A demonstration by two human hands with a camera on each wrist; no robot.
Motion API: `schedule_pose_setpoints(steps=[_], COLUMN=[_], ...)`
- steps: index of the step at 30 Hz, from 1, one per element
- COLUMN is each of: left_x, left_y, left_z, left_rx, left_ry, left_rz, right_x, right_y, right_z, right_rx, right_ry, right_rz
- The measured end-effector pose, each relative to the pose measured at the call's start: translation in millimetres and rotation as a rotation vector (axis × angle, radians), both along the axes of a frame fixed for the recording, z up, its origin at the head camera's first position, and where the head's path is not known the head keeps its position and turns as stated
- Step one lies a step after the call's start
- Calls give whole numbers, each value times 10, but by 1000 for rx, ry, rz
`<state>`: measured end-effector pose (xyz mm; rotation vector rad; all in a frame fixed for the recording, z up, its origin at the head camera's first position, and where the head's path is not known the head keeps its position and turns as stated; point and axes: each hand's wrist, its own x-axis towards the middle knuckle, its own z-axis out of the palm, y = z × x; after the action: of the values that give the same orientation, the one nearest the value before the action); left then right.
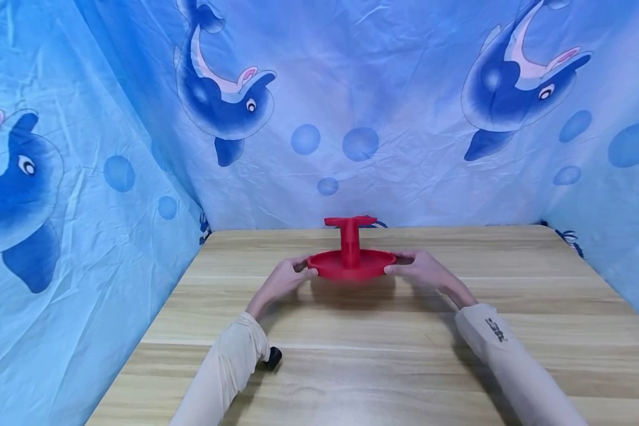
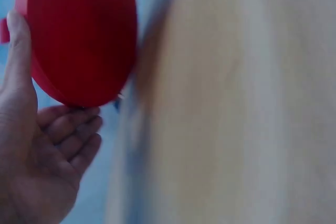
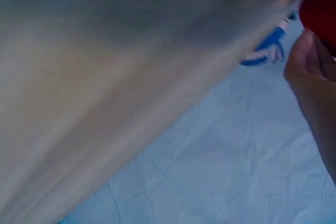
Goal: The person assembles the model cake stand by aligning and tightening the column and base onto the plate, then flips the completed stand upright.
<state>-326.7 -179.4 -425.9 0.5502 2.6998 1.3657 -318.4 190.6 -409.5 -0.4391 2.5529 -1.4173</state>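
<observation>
A red round shallow tray (image 1: 327, 270) with a central post and a flat T-shaped top is held slightly above the table, post upward. My left hand (image 1: 284, 278) grips its left rim, thumb at the near side and fingers toward the back. On the opposite side, my right hand (image 1: 420, 271) pinches the right rim. The left wrist view shows the tray's smooth underside (image 2: 84, 35), with the left thumb (image 2: 19, 45) along the rim. Only a small red part (image 3: 321, 14) shows beside the right hand (image 3: 315, 77) in the right wrist view.
The wood-grain table (image 1: 351, 367) spreads beneath both arms. Blue cloth with dolphins and bubbles (image 1: 404, 177) hangs behind it and at both sides. A small black piece (image 1: 273, 358) sits by the left sleeve. Dark blue cords (image 1: 570, 239) lie beyond the right edge.
</observation>
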Motion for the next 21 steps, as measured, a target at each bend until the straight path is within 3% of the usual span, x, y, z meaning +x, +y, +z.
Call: schedule_pose_setpoints(steps=[3,5,9,12,15,21], left_x=[29,46,76,85,93,68], left_y=[40,66,105,136,196,343], left_z=[175,323,625,785,880,1011], left_rx=[-10,24,123,133,88,-18], left_ry=[-38,-120,-333,-439,-495,-529], left_rz=[39,35,-33,-91,-109,-93], right_x=[28,45,88,113,121,107], right_y=[10,26,54,79,104,133], right_z=[183,311,533,634,700,788], right_rx=[15,0,-81,-123,-116,-67], right_ry=[-21,-60,-168,-229,-264,-323], right_rz=[7,15,48,62,59,4])
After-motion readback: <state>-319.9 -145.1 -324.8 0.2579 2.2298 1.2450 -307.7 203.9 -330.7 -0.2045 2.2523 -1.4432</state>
